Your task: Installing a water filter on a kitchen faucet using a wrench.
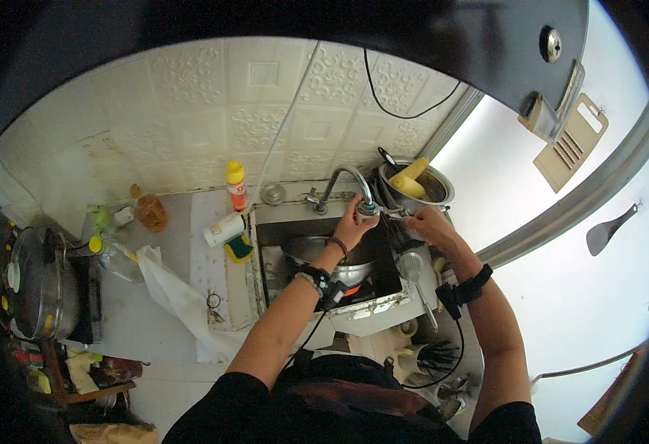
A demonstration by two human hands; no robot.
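Note:
My left hand [353, 228] is closed at the outlet end of the curved chrome faucet [345, 172], with its fingers round the nozzle [367, 212]. My right hand [429, 225] is closed just right of the faucet, beside some metal utensils; what its fingers hold is too small to make out. Under my left forearm, a metal pan [350, 273] sits in the dark sink [388, 260]. A metal pot [438, 194] with a yellow tool [411, 180] and a black handle stands behind my right hand.
A whisk-like utensil [412, 268] lies at the sink's right edge. To the left are a yellow-capped bottle [237, 187], a white bottle [223, 230], a yellow-green sponge [239, 249] and a plastic bag [172, 288]. A lidded cooker [47, 285] stands far left. A grater [572, 144] hangs at right.

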